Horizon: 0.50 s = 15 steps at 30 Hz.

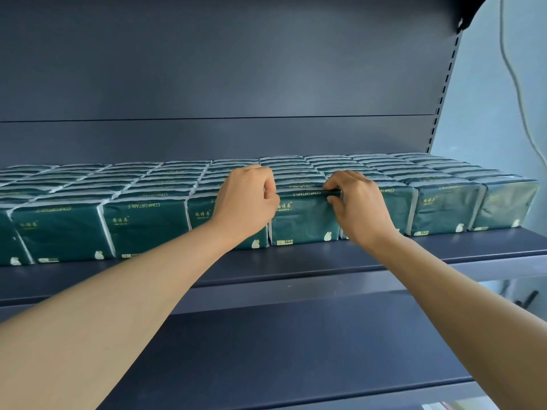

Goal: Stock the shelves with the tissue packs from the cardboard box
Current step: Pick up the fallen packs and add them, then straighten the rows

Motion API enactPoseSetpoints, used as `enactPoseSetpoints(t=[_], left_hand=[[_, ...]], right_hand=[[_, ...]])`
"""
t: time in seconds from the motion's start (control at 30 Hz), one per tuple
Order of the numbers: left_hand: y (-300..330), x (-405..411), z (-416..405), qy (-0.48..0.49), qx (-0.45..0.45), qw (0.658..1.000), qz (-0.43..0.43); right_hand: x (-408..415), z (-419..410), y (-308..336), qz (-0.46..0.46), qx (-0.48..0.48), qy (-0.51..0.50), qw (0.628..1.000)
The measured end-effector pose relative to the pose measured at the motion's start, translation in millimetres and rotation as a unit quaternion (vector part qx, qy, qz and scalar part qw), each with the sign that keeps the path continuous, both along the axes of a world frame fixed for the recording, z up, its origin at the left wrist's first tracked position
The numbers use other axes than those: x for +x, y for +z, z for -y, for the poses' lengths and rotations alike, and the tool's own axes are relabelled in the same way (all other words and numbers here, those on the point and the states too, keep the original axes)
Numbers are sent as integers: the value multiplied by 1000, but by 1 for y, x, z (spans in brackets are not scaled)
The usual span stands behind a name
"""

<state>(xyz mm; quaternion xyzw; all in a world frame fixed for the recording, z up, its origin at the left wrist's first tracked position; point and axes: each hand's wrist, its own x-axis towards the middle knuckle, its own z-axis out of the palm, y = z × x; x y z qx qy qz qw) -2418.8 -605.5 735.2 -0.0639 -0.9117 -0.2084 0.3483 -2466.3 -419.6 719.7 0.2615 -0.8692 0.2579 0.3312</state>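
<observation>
Both hands, left (247,199) and right (356,202), fingers curled on the top edge of the front-row tissue pack (305,220) between them

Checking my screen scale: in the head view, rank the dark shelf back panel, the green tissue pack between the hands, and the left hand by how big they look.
1. Dark blue-grey metal shelf back panel, by far.
2 and 3. Green plastic-wrapped tissue pack and left hand look alike; the hand is nearer the camera, so no ranking.

tissue packs (305,220): dark green wrap, gold lettering, white ends (a small pale figure low on each front)
shelf (296,258): dark slate blue
back panel (207,69): the same slate blue
wall (488,99): pale bluish white
</observation>
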Motion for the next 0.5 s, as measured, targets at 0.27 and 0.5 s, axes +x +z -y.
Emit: enactPoseSetpoints(t=[0.27,0.5], left_hand=[[-9,0,12,19,-171,985,30],[-4,-7,12,32,-210,977,31]], right_hand=[[-3,-9,-3,22,71,-48,996],[-3,-8,-4,23,75,-46,996]])
